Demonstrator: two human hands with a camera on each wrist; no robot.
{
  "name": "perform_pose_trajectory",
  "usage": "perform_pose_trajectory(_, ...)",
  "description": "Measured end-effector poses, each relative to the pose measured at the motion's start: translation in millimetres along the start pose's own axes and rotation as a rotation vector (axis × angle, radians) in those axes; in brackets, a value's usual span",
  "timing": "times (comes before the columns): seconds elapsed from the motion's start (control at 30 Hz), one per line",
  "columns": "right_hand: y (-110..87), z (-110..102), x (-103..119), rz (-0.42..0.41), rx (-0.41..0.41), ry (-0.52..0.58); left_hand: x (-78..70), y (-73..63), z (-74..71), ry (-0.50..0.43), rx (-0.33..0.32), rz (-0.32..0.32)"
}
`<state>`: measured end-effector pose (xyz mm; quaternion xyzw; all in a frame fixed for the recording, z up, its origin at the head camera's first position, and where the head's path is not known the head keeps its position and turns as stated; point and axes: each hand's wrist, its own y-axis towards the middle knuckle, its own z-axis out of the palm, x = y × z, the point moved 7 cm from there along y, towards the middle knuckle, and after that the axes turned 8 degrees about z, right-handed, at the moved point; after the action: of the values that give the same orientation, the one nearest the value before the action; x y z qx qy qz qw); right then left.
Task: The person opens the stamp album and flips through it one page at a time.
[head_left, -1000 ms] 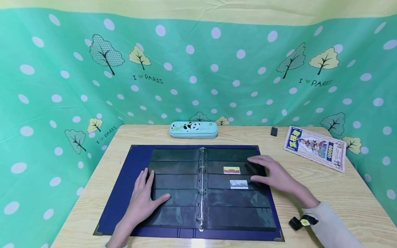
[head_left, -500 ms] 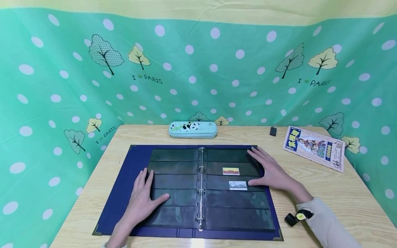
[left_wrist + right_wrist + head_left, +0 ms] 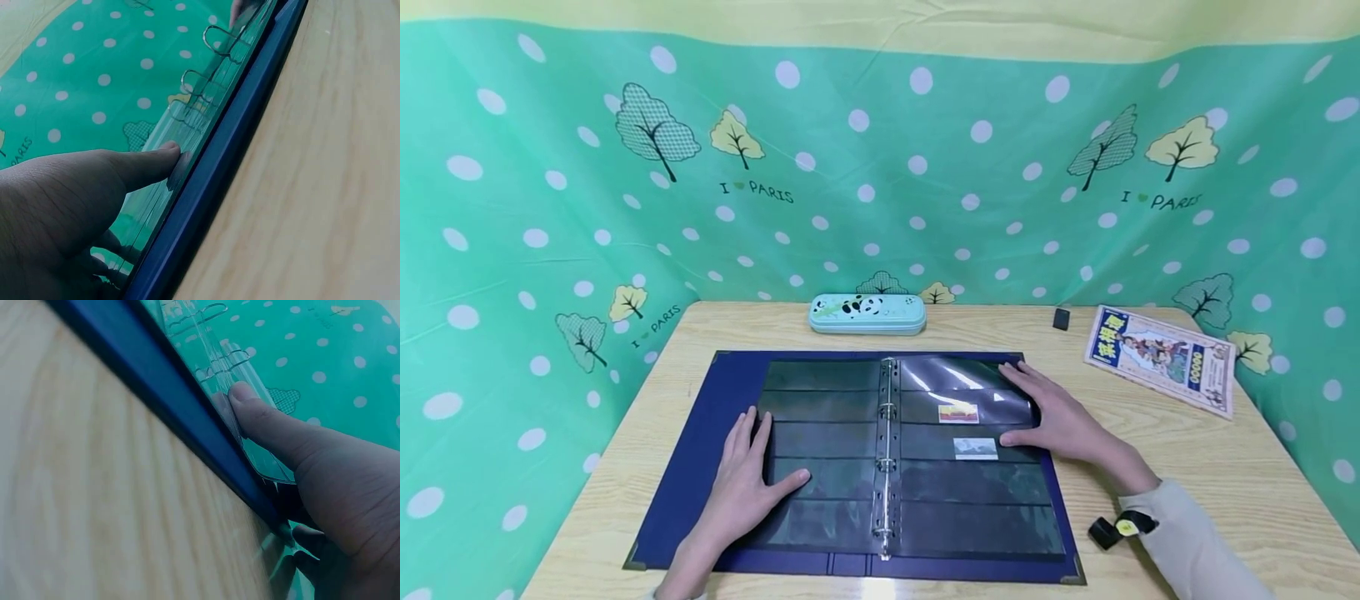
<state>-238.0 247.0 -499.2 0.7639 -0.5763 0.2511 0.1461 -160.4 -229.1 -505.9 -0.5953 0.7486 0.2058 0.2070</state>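
A dark blue ring-binder stamp album (image 3: 688, 475) lies spread on the table, black pocket pages on both sides of its metal rings (image 3: 887, 492). The right page (image 3: 977, 525) carries a red-and-yellow stamp (image 3: 958, 414) and, below it, a grey one (image 3: 976, 449). My left hand (image 3: 741, 483) rests spread on the outer edge of the left page (image 3: 823, 437); its thumb (image 3: 147, 169) lies on the page. At the right page's outer edge, my right hand (image 3: 1060, 421) has its fingers extended and its thumb (image 3: 272, 425) against the page, close beside the grey stamp.
A light blue panda pencil case (image 3: 867, 314) stands behind the album. To the back right lie a small black object (image 3: 1061, 319) and a printed booklet (image 3: 1161, 358). A green dotted cloth (image 3: 880, 167) hangs around the wooden table (image 3: 1225, 500).
My right hand has shifted slightly left, its fingers spreading up along the right page's edge. Bright glare now shows on that page's upper part. My left hand stays put.
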Motion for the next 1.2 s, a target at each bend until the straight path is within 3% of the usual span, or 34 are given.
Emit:
perform_pose_trajectory(0.37,-3.3,0.1,2.2,-0.044,-0.119,0.024,-0.4,-1.1,1.1,0.016,0.013,-0.004)
perform_pose_trajectory(0.7,-7.1,-0.4,7.7,-0.024,-0.075,0.185,-0.7,-0.6,-0.2,0.004,0.008,-0.001)
perform_pose_trajectory(0.97,-16.5,-5.0,2.3,0.106,-0.098,0.249,0.6,-1.5,-0.8,0.001,-0.003,0.002)
perform_pose_trajectory(1.2,-30.0,-6.4,2.7,0.057,-0.112,0.357,0.3,-0.7,-0.1,0.002,-0.007,0.01)
